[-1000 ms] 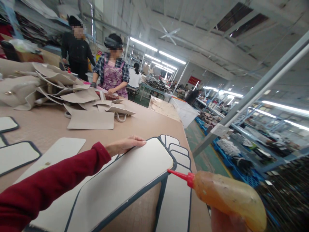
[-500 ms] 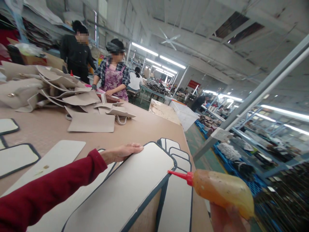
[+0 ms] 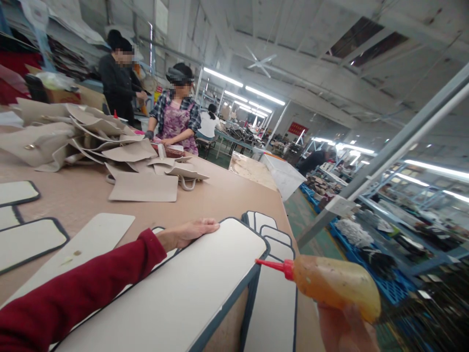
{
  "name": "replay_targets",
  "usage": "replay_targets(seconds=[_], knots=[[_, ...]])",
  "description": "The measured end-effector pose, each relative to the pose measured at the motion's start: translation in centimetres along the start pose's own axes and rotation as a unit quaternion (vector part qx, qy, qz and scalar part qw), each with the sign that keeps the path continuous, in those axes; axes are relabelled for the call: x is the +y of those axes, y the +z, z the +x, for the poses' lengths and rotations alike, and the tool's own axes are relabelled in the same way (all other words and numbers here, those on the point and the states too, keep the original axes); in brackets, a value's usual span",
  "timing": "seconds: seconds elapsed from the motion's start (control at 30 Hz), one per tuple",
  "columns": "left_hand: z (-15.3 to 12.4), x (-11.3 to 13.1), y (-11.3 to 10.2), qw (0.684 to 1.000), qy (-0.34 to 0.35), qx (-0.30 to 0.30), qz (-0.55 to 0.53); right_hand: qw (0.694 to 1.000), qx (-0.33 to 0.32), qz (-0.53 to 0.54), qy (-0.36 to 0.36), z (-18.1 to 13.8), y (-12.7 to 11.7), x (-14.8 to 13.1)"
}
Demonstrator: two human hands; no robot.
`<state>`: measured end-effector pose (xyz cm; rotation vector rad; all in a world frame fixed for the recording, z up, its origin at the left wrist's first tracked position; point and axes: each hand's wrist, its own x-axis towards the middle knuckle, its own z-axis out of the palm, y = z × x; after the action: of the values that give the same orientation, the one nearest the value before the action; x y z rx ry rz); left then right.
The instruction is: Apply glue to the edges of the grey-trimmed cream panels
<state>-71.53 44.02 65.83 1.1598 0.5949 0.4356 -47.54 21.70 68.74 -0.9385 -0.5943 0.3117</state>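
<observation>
Gripping bottle (image 3: 333,281), right hand (image 3: 346,328) low, left hand (image 3: 190,231) outstretched, clasping panel (image 3: 201,274)

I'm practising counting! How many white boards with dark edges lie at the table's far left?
3: a back board, a front board, and a middle board between them, partly covered by the front one. More could be hidden underneath or outside the picture.

My left arm (image 3: 91,286) is stretched forward, and the left hand (image 3: 190,231) pinches with fingers together; my right hand (image 3: 346,325) grips, curled, lower down.
</observation>
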Motion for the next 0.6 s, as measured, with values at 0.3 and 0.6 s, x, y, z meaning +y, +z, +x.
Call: replay_targets(seconds=[0.3, 0.6], knots=[[0.5, 0.0, 0.7, 1.000, -0.014, -0.001, -0.004, 1.000, -0.010, -0.018, -0.020, -0.5, 0.2, -0.1], [1.7, -0.6, 1.1, 1.000, -0.027, -0.012, -0.010, 0.998, 0.038, -0.039, 0.015, -2.0, 0.4, -1.2]])
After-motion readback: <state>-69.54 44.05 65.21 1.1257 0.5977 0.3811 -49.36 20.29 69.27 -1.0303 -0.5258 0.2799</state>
